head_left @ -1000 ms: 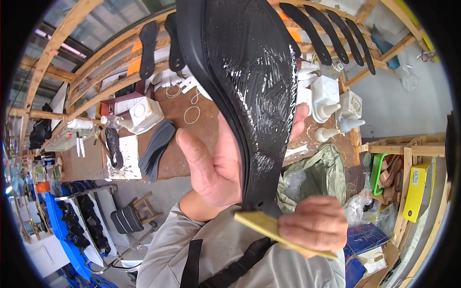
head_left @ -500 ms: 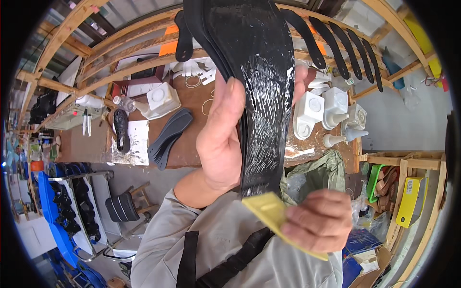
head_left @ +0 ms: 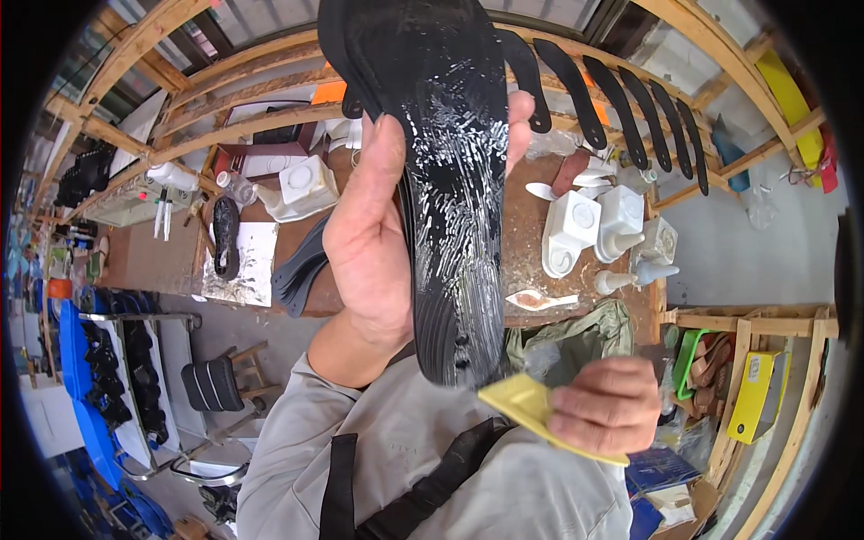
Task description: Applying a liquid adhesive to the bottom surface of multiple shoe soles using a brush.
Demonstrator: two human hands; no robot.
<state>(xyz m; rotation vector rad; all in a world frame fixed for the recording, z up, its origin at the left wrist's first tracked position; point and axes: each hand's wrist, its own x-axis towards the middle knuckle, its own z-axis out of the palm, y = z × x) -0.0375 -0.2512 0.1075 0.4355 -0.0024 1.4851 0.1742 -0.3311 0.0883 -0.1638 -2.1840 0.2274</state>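
My left hand (head_left: 369, 243) is closed round a stack of black shoe soles (head_left: 457, 252), thumb on the left edge, fingertips at the right. White glue streaks cover the middle of the top sole, with its narrow lower end pointing toward me. In my right hand (head_left: 610, 405) is a flat yellow scraper (head_left: 515, 401), pinched between thumb and fingers. Its tip is just off the lower right end of the soles. Partly behind my left wrist, more black soles (head_left: 301, 270) lie fanned on the bench.
Several black soles (head_left: 621, 108) rest on the wooden rack (head_left: 252, 126) above the brown bench (head_left: 153, 261). White glue containers (head_left: 571, 225) stand at the right, another (head_left: 306, 184) at the left. A green bag (head_left: 594, 333) hangs at the bench front. A blue-sided cart (head_left: 85, 378) is lower left.
The stack of soles has shifted left and slightly turned in view with my left hand. The scraper has come off the soles' lower end, leaving a small gap.
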